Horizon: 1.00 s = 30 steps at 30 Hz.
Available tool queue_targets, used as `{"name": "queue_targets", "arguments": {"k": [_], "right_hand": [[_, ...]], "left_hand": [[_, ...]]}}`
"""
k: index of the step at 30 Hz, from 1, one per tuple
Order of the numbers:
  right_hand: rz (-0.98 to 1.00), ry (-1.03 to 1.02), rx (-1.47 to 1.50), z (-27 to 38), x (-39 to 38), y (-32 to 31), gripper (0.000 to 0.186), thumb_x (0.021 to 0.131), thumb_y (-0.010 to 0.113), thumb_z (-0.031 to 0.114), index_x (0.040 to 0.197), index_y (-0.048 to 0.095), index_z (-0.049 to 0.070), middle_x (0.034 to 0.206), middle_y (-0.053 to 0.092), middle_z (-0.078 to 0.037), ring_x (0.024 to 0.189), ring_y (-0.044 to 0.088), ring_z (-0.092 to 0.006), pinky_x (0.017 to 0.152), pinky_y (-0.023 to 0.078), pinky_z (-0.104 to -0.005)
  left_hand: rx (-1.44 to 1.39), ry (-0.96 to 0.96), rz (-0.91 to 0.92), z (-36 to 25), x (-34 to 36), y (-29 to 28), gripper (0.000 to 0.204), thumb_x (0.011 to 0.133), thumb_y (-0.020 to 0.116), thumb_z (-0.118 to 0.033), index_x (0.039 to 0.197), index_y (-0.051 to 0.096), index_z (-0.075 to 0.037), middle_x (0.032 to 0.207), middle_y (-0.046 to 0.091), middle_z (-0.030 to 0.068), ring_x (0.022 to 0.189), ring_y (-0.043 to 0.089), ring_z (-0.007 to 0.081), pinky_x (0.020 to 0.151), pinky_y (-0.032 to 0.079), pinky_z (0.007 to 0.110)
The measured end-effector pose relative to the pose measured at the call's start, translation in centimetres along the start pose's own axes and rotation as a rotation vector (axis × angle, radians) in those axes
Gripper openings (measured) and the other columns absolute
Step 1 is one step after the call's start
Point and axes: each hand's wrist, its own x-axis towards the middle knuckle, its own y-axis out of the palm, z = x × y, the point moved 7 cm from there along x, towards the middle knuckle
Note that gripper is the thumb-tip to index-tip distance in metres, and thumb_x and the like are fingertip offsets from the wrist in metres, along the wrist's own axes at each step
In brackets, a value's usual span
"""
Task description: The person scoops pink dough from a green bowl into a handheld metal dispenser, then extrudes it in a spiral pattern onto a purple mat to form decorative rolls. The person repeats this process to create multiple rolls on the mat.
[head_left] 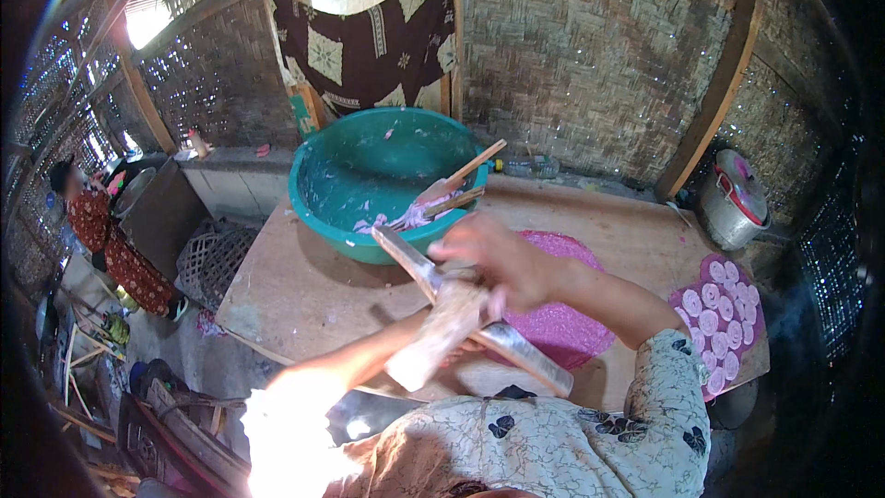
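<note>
A crossed wooden tool (433, 337), with a pale thick block and a long flat bar (530, 360) set across it, is held up before my body over the table's near edge. My left hand (468, 347) is closed round it from below, mostly hidden behind the block. At the block's upper end, my right hand (502, 258) is curled on it, smeared by motion; what lies under its fingertips is hidden. Just beyond stands a big green basin (387, 161) with pink-white dough (419, 214) and wooden paddles (475, 161) leaning on its rim. Below my right forearm lies a round pink mat (553, 332).
The wooden table (286, 290) carries another pink mat with several pale coiled rounds (719, 314) at its right end. A lidded metal pot (735, 207) stands beyond that. A plastic bottle (530, 166) lies by the woven wall. Another person (115, 240) stands far left near a woven basket (217, 258).
</note>
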Motion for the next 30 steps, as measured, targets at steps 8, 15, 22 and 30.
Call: {"name": "queue_targets", "arguments": {"k": [8, 15, 22, 30], "right_hand": [[0.402, 0.492, 0.249, 3.2, 2.4, 1.4, 0.024, 0.089, 0.058, 0.013, 0.111, 0.05, 0.008, 0.091, 0.055, -0.009, 0.081, 0.057, -0.0233, 0.073, 0.048, -0.0384], [-0.444, 0.558, -0.023, -3.8, -4.6, -10.7, 0.019, 0.091, 0.052, 0.01, 0.108, 0.043, 0.011, 0.077, 0.048, -0.002, 0.056, 0.047, -0.0095, 0.047, 0.039, -0.0235], [-1.514, 0.461, 0.659, -8.9, -15.6, -15.8, 0.018, 0.096, 0.05, 0.025, 0.091, 0.04, 0.01, 0.057, 0.033, 0.002, 0.044, 0.036, -0.0087, 0.04, 0.038, -0.0259], [-1.041, 1.1, 1.44, -13.2, -11.8, 5.0, 0.061, 0.09, 0.043, 0.061, 0.118, 0.052, 0.008, 0.113, 0.058, -0.015, 0.102, 0.058, -0.0299, 0.095, 0.041, -0.0466]], "left_hand": [[-0.365, 0.086, 0.001, 0.7, 0.1, -5.1, 0.024, 0.078, 0.06, -0.013, 0.101, 0.061, -0.006, 0.1, 0.064, 0.0119, 0.095, 0.062, 0.0257, 0.08, 0.05, 0.038], [0.016, 0.079, -0.233, 3.8, -2.7, -6.7, 0.019, 0.077, 0.064, -0.011, 0.096, 0.059, -0.009, 0.087, 0.06, 0.0133, 0.081, 0.06, 0.0294, 0.076, 0.048, 0.038], [-1.393, -0.359, -0.77, 7.2, -3.9, -1.4, 0.041, 0.084, 0.07, -0.017, 0.119, 0.055, -0.002, 0.114, 0.059, 0.0046, 0.104, 0.054, 0.0173, 0.09, 0.044, 0.035], [-1.419, -0.025, -1.582, 7.1, -9.0, -9.5, 0.036, 0.087, 0.056, -0.018, 0.119, 0.053, 0.0, 0.113, 0.058, 0.0116, 0.098, 0.058, 0.0198, 0.087, 0.048, 0.037]]}}
